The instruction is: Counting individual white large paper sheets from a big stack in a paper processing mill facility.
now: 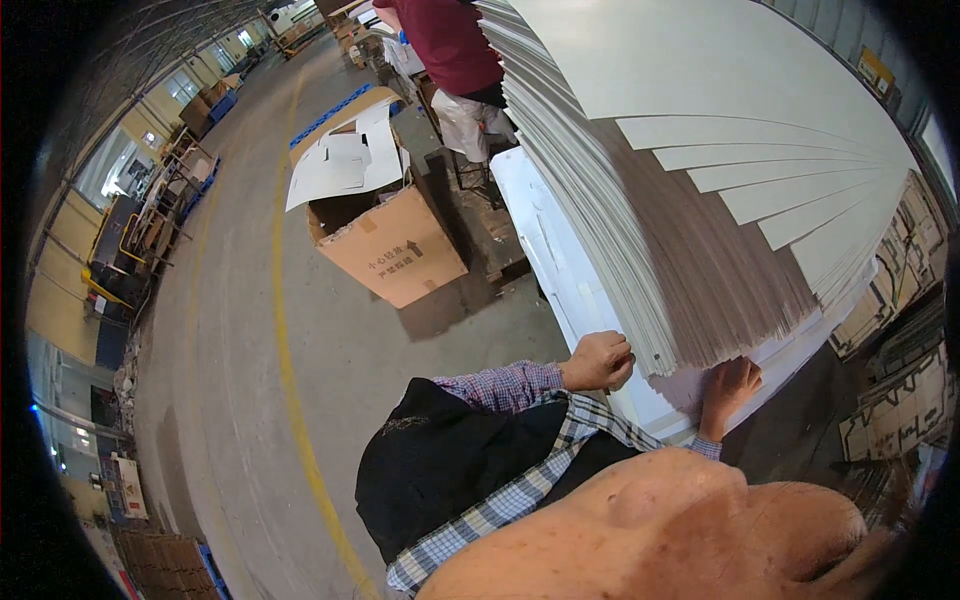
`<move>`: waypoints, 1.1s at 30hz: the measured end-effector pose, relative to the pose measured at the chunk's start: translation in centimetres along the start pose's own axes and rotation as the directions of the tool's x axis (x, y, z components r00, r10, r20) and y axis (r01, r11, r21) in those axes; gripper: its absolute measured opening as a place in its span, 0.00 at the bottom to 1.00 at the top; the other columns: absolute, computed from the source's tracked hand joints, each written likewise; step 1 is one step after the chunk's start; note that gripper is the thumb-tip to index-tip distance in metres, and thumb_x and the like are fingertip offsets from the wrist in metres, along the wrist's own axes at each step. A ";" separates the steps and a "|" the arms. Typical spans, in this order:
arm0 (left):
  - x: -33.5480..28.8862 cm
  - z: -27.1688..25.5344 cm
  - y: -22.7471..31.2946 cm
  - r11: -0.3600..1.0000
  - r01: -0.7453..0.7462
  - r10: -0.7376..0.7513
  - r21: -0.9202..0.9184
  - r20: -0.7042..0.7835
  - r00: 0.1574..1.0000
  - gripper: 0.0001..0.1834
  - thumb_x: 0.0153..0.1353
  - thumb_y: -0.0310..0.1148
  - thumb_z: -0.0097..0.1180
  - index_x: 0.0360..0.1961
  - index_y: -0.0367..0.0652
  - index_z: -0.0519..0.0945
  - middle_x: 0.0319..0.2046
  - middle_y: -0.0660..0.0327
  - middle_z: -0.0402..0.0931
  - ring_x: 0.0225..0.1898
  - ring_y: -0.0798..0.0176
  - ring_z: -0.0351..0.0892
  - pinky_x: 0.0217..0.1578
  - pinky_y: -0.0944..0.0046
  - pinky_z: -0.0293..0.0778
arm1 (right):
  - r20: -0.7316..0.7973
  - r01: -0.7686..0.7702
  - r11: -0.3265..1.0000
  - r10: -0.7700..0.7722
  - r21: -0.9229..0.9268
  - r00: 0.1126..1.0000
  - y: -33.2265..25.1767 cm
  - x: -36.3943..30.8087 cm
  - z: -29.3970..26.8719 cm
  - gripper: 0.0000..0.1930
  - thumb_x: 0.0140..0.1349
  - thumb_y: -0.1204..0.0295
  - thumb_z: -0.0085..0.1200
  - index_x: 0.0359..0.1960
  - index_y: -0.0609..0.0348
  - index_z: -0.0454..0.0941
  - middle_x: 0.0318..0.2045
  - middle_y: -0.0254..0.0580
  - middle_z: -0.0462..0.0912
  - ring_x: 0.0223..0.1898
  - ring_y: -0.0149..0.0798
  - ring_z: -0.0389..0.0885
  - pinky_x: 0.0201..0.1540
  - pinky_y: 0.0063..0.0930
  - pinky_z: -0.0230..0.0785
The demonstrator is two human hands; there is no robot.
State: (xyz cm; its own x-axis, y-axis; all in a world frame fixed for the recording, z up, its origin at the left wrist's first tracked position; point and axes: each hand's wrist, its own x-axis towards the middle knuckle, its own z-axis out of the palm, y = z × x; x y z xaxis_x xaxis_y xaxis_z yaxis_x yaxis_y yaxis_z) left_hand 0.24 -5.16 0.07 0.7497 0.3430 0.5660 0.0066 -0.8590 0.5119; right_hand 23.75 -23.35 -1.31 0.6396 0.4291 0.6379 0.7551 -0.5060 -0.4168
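Observation:
A tall stack of cardboard sheets (720, 265), pale on top with grey-brown edges, fills the upper right. Several of its upper sheets fan out in steps toward the right. My left hand (600, 361) is closed beside the stack's near left corner; what its fingers hold, if anything, is hidden. At the stack's near edge, further right, my right hand (732, 392) has its fingers curled up against the lowest part of the sheets. Its fingertips are partly hidden there. Beneath the stack lies a white surface (562, 262), which shows along the left and near sides.
An open brown carton (392, 245) with loose white cardboard (345, 165) on top stands on the floor to the left. Beyond it is a person in a dark red top (450, 45). Patterned brown boards (895, 405) stand at right. A yellow line (290, 400) runs along the floor.

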 end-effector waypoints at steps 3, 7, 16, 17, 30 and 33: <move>0.4 -0.1 0.2 1.000 -0.003 0.003 0.012 0.016 1.000 0.09 0.52 0.32 0.61 0.23 0.42 0.74 0.22 0.56 0.71 0.27 0.50 0.76 0.27 0.51 0.73 | -0.012 0.002 1.000 -0.002 0.020 1.000 0.1 -0.1 -0.2 0.18 0.55 0.75 0.60 0.50 0.57 0.79 0.46 0.51 0.76 0.48 0.58 0.72 0.54 0.52 0.64; 0.6 -0.5 0.5 1.000 0.009 -0.008 0.016 -0.031 0.999 0.12 0.56 0.34 0.61 0.22 0.41 0.73 0.21 0.54 0.70 0.25 0.49 0.76 0.26 0.51 0.73 | 0.001 0.026 1.000 -0.026 0.016 1.000 0.2 0.2 0.1 0.17 0.54 0.73 0.61 0.47 0.58 0.77 0.47 0.51 0.76 0.49 0.57 0.72 0.52 0.50 0.64; 12.0 -18.3 6.9 0.802 0.231 0.195 -0.551 0.607 0.771 0.11 0.62 0.33 0.68 0.38 0.35 0.84 0.29 0.59 0.82 0.31 0.66 0.79 0.34 0.66 0.76 | -0.033 -0.074 0.996 0.075 0.047 0.997 -0.3 0.2 -0.2 0.18 0.51 0.77 0.60 0.47 0.56 0.80 0.45 0.50 0.77 0.49 0.56 0.72 0.52 0.49 0.66; 13.5 -22.5 8.5 0.853 0.057 0.229 -0.518 0.471 0.852 0.10 0.58 0.31 0.71 0.36 0.35 0.85 0.29 0.58 0.81 0.32 0.63 0.81 0.33 0.65 0.75 | -0.012 -0.074 0.997 0.074 0.034 0.997 -1.1 0.5 -0.3 0.18 0.51 0.77 0.61 0.46 0.56 0.80 0.45 0.49 0.77 0.49 0.56 0.72 0.52 0.49 0.66; 21.5 -28.3 11.4 0.679 -0.586 0.703 0.442 -0.164 0.692 0.20 0.45 0.21 0.71 0.43 0.45 0.87 0.42 0.59 0.82 0.46 0.52 0.79 0.44 0.56 0.74 | -0.027 -0.057 0.997 0.058 0.044 0.998 -1.9 0.6 -0.9 0.15 0.54 0.76 0.60 0.45 0.57 0.79 0.43 0.48 0.77 0.47 0.55 0.73 0.52 0.48 0.65; 22.6 -27.6 10.4 0.630 -0.622 0.756 0.466 -0.183 0.628 0.19 0.45 0.19 0.69 0.42 0.42 0.86 0.39 0.59 0.82 0.42 0.54 0.81 0.41 0.57 0.75 | -0.029 -0.052 0.998 0.053 0.041 0.998 -1.7 0.5 -0.7 0.15 0.54 0.76 0.61 0.45 0.57 0.80 0.44 0.48 0.77 0.47 0.55 0.73 0.53 0.48 0.65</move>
State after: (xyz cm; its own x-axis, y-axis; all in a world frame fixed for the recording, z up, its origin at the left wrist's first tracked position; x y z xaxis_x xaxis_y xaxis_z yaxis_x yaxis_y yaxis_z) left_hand -0.99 4.16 36.01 0.3551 -0.3644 0.8608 -0.1536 -0.9311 -0.3308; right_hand 22.68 -22.81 0.11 0.6744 0.3796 0.6333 0.7261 -0.4967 -0.4755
